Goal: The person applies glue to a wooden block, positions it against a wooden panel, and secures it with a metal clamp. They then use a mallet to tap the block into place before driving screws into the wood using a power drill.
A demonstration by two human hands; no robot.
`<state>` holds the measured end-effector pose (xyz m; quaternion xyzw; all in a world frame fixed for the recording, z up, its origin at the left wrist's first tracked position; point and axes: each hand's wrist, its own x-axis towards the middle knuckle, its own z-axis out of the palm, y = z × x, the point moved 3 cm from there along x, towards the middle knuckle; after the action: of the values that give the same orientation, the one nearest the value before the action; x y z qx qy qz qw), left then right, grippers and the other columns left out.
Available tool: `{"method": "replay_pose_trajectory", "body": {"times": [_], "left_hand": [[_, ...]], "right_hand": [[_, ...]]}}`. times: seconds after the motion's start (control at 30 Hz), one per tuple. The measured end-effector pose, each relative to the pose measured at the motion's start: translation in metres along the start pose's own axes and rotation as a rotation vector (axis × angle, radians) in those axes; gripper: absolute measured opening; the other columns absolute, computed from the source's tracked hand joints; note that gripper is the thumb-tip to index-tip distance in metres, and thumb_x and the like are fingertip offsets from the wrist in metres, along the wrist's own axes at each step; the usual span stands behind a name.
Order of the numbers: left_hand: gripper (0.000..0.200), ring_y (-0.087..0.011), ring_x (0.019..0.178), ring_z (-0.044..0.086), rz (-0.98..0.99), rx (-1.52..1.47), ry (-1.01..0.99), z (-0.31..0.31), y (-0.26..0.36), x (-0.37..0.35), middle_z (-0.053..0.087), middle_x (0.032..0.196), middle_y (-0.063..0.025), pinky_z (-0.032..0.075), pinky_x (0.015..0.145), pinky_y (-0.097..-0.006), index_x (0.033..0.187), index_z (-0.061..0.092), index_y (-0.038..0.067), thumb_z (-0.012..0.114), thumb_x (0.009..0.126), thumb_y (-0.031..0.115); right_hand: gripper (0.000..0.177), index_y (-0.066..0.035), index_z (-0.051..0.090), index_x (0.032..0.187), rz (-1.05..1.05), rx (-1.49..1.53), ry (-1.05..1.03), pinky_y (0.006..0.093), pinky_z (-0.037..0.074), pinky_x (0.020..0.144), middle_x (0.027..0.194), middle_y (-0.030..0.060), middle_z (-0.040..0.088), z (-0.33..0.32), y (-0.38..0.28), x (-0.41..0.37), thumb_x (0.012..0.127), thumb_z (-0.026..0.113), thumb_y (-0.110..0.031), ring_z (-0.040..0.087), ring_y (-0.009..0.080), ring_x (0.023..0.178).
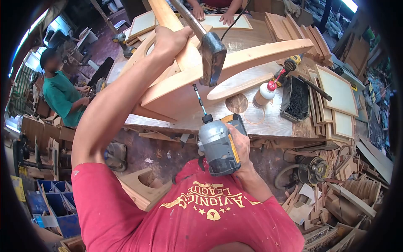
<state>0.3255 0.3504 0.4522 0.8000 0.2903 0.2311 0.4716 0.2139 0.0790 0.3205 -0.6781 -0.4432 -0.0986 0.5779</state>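
My right hand (240, 145) is wrapped round the grip of a grey and yellow cordless drill (218, 147). Its long bit (199, 100) points away from me, with the tip at the lower edge of a curved wooden piece (252, 56). My left hand (173, 42) is closed round a straight wooden bar (184, 52) that meets the curved piece. A hammer (213, 56) with a dark metal head lies across the joint, beside my left hand. Whether my left fingers also touch its handle is hidden.
On the table (273, 129) are a glue bottle (264, 94), a black tray of screws (295, 98), another drill (290, 64) and stacked panels (338, 90). Across it, a co-worker's hands (228, 19) rest on a panel. Another person (63, 92) is at the left.
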Motion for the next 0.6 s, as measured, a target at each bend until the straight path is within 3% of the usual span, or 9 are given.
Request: {"method": "replay_pose_trajectory", "body": {"times": [0.37, 0.43, 0.47, 0.53, 0.6], "left_hand": [[0.023, -0.0179, 0.065, 0.067, 0.058, -0.025, 0.040, 0.002, -0.011, 0.013, 0.070, 0.078, -0.0116, 0.056, 0.058, -0.0346, 0.087, 0.070, -0.003, 0.075, 0.083, 0.019], [0.041, -0.0229, 0.069, 0.069, 0.019, -0.017, 0.015, 0.001, -0.009, 0.009, 0.068, 0.086, -0.0184, 0.058, 0.059, -0.0355, 0.100, 0.057, -0.009, 0.077, 0.082, 0.021], [0.063, -0.0280, 0.074, 0.072, 0.007, -0.027, -0.035, -0.001, -0.008, 0.011, 0.067, 0.095, -0.0252, 0.061, 0.061, -0.0361, 0.114, 0.043, -0.015, 0.079, 0.082, 0.024], [0.085, -0.0329, 0.078, 0.074, -0.002, -0.025, -0.074, 0.002, -0.010, 0.008, 0.065, 0.104, -0.0318, 0.063, 0.062, -0.0365, 0.128, 0.030, -0.021, 0.082, 0.081, 0.028], [0.085, -0.0328, 0.078, 0.074, 0.009, 0.001, -0.046, 0.001, -0.009, 0.008, 0.066, 0.104, -0.0315, 0.063, 0.062, -0.0364, 0.128, 0.030, -0.021, 0.081, 0.082, 0.029]], "right_hand": [[0.061, 0.003, 0.061, 0.122, 0.051, -0.021, 0.001, 0.0375, 0.060, 0.073, 0.096, 0.0142, 0.074, 0.003, -0.004, 0.004, 0.073, 0.088, -0.022, 0.075, 0.0286, 0.080], [0.059, 0.002, 0.062, 0.122, 0.047, -0.017, -0.004, 0.0375, 0.060, 0.073, 0.097, 0.0142, 0.074, -0.001, -0.005, 0.005, 0.074, 0.087, -0.021, 0.075, 0.0282, 0.081], [0.058, 0.002, 0.062, 0.122, 0.051, -0.011, -0.005, 0.0375, 0.060, 0.074, 0.097, 0.0142, 0.074, -0.002, -0.005, 0.004, 0.075, 0.087, -0.020, 0.075, 0.0280, 0.081], [0.058, 0.002, 0.062, 0.123, 0.064, 0.008, -0.006, 0.0375, 0.060, 0.074, 0.098, 0.0141, 0.074, -0.002, -0.003, 0.002, 0.075, 0.086, -0.020, 0.075, 0.0280, 0.082], [0.058, 0.002, 0.061, 0.124, 0.057, 0.004, -0.007, 0.0374, 0.060, 0.075, 0.099, 0.0141, 0.074, -0.001, -0.001, 0.002, 0.075, 0.086, -0.020, 0.075, 0.0281, 0.082]]}}
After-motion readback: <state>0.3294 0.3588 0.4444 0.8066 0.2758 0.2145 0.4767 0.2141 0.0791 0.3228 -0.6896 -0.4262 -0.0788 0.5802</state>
